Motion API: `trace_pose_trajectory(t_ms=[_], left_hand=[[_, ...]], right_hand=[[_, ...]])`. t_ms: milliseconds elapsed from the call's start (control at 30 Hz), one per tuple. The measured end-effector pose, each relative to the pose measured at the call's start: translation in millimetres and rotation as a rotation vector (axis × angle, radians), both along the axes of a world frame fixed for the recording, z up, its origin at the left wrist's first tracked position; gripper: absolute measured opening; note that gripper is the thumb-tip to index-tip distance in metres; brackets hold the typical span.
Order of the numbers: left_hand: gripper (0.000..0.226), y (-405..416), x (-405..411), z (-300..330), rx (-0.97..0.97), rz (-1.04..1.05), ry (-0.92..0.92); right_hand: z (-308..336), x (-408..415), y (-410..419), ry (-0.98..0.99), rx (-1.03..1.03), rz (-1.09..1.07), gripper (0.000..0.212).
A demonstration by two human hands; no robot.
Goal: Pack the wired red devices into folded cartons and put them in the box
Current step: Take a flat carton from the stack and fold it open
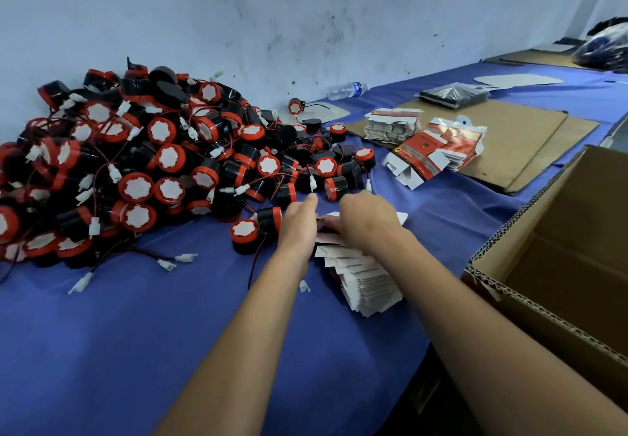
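Observation:
A big pile of red-and-black round devices [136,163] with thin wires and white plugs covers the left of the blue table. One loose device [244,235] lies just left of my left hand [299,228]. A fanned stack of flat white cartons [363,276] lies in front of me. Both hands meet at the stack's far end. My left hand touches the top carton with its fingers extended. My right hand [367,225] is curled over the same carton; its fingertips are hidden. An open cardboard box [557,265] stands at the right edge.
More flat red-printed cartons [438,150] and a white bundle [392,126] lie on cardboard sheets [520,143] at the back right. A plastic bottle [346,90] lies by the wall. A black packet [452,95] and a dark bag [605,44] sit farther back.

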State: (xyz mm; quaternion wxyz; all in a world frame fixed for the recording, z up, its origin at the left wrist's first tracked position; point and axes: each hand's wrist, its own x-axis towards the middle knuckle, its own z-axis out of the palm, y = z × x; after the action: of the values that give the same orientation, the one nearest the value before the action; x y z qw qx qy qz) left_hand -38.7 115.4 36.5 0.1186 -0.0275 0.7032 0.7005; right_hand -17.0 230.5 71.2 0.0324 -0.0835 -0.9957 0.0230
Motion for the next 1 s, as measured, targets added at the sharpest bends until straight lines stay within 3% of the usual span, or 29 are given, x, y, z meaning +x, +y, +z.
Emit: trace_pose_trajectory(t_ms=[100,300,400,433,500,533,600,767,833,1000], left_hand=[[0.024,-1,1,5,0.049,-0.026,0.046],[0.044,-6,11,16,0.240,-0.067,0.027],[0.033,-17,21,26,0.383,-0.036,0.121],[0.036,-26,24,29,0.413,-0.003,0.188],[0.045,-49,28,33,0.438,0.030,0.331],[0.047,-66,29,33,0.417,0.034,0.403],[0.052,-108,30,25,0.280,0.087,0.508],[0.060,-233,46,-16,-0.030,0.412,0.480],[0.074,-269,55,-27,-0.114,0.391,0.503],[0.089,-293,60,-34,-0.090,0.330,0.487]], right_hand=[[11,2,-5,0.161,0.096,-0.003,0.038],[31,8,-7,0.162,-0.069,-0.025,0.042],[47,21,-20,0.597,-0.074,-0.048,0.024],[53,26,-31,0.766,-0.175,-0.008,0.025],[61,30,-55,0.956,-0.572,0.135,0.031],[62,27,-71,0.911,-0.783,0.223,0.031],[53,22,-108,0.635,-1.077,0.376,0.026],[-2,13,-196,0.222,-1.363,0.567,0.029],[-20,11,-221,0.059,-1.527,0.614,0.029],[-53,9,-244,-0.284,-1.826,0.688,0.025]])
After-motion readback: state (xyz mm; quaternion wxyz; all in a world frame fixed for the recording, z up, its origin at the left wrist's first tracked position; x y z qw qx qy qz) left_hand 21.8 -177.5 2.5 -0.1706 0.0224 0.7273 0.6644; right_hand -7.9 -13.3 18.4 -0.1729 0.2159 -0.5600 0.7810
